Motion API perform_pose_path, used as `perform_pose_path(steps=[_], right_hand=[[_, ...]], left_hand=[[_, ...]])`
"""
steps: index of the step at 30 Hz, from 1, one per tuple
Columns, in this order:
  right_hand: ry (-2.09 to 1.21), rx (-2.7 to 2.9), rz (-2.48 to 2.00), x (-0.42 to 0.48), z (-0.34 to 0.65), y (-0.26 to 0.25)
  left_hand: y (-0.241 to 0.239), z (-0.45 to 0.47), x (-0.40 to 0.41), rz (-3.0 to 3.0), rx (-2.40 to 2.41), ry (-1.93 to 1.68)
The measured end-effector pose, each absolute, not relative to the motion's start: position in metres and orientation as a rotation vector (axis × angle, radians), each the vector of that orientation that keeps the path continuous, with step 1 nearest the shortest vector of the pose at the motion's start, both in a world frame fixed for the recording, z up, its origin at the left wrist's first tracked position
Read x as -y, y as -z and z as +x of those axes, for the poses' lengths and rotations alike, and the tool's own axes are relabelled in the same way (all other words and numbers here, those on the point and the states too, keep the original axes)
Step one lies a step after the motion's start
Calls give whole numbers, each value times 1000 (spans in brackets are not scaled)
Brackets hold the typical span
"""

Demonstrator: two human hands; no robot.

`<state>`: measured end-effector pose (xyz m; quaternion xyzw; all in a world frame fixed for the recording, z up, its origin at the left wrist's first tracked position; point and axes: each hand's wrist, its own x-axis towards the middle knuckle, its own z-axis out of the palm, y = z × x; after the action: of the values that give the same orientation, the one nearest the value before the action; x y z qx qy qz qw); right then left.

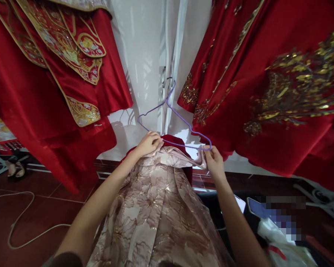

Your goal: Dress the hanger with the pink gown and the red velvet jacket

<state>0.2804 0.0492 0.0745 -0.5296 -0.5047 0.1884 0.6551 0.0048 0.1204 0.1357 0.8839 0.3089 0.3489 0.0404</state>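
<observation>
A pale pink floral brocade garment (158,207) with a dark red lining hangs down between my arms. Its top edge meets a purple wire hanger (180,115), whose hook goes up to a white post. My left hand (149,142) is closed on the garment's top left edge, right by the hanger's bottom wire. My right hand (213,159) pinches the garment's right corner together with the hanger's right end.
Red robes with gold embroidery hang at the left (44,74) and right (281,85). A white cable (19,222) loops over the dark red floor. A white plastic bag (284,241) and dark objects lie at the lower right. Sandalled feet (15,168) of another person show at far left.
</observation>
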Motion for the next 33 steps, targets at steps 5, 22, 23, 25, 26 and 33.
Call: perform_pose_path(steps=[5, 22, 23, 25, 26, 33], right_hand=[[-127, 923, -1197, -46, 287, -84], [315, 1381, -1263, -94, 258, -177], [313, 1405, -1272, -96, 255, -178], [333, 1427, -1285, -97, 252, -179], [351, 1430, -1286, -97, 253, -179], [270, 1506, -1226, -112, 280, -187]], left_hand=[[-130, 2, -102, 2756, -997, -1110], [-141, 30, -79, 2755, -910, -1023], [-140, 33, -78, 2740, -881, -1042], [-140, 34, -79, 2683, -808, -1111], [-140, 31, -81, 2632, -779, -1166], [-131, -45, -128, 1831, -1507, -1609]])
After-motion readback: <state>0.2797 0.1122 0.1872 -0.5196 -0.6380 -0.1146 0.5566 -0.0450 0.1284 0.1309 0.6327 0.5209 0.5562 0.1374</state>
